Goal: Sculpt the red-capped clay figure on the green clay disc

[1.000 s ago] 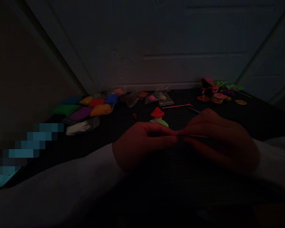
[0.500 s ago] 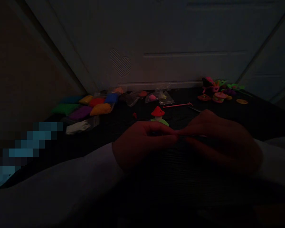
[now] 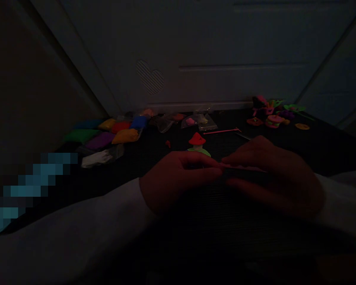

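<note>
the left hand [image 3: 175, 176] is closed at the tips, with its thumb and finger pinching one end of a thin pinkish strip [image 3: 245, 168]. the strip is up in front of the person, over the dark table [image 3: 201, 229], and it runs from the left fingertips across to the right hand [image 3: 293, 178]. the right hand is spread now — its thumb hangs low, with a gap under the strip. half a second ago that thumb was closer to the other fingers, and one second ago the tips were almost together. more of the strip shows now, too. the top finger of the right hand is right by the strip, but it is too dark to tell if they touch.

the left hand has stayed in the same spot. just behind it is a little mushroom [image 3: 197, 139] with a red cap and a green base, standing up like before, with part of the base hidden by the hand. a small red bit [image 3: 167, 143] lies to its left, and a pink stick [image 3: 222, 131] lies behind it on the right. farther left are bags of many colors [image 3: 126, 136] — those have not moved.
</note>
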Available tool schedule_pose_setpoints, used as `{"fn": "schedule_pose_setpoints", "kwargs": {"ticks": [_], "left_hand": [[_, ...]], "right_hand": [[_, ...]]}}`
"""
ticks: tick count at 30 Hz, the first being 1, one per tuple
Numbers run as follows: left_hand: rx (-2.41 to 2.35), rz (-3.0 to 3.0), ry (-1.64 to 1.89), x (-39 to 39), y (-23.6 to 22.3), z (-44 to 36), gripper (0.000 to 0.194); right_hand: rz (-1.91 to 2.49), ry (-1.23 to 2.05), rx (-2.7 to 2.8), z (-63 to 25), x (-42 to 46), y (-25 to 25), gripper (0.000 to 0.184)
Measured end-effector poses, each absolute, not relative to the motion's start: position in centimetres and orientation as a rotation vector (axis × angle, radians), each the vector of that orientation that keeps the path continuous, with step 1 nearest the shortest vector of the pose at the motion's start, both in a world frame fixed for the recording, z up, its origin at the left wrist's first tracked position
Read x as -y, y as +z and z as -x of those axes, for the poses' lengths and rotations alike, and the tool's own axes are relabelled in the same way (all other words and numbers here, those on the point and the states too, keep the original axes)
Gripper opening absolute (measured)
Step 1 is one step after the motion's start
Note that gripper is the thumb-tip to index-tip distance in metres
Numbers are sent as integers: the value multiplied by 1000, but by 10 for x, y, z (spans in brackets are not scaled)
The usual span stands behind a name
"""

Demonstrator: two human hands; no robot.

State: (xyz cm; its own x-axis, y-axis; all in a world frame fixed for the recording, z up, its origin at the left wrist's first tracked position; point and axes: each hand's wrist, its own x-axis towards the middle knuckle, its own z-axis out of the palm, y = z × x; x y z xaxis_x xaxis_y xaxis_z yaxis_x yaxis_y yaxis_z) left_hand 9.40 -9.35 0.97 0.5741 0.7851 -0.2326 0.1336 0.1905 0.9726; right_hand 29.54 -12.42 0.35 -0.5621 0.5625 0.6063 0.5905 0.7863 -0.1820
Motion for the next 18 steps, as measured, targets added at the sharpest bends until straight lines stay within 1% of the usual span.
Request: {"fn": "schedule_pose_setpoints", "kwargs": {"ticks": [3, 8, 18], "left_hand": [[-846, -1204, 546, 93, 8, -95, 9], [-845, -1179, 587, 92, 7, -95, 8], [-840, -1154, 582, 94, 9, -96, 9]], "right_hand": [[884, -124, 2268, -291, 126, 3, 27], [896, -204, 2235, -287, 127, 2, 22], [897, -228, 2226, -283, 126, 1, 20]]}}
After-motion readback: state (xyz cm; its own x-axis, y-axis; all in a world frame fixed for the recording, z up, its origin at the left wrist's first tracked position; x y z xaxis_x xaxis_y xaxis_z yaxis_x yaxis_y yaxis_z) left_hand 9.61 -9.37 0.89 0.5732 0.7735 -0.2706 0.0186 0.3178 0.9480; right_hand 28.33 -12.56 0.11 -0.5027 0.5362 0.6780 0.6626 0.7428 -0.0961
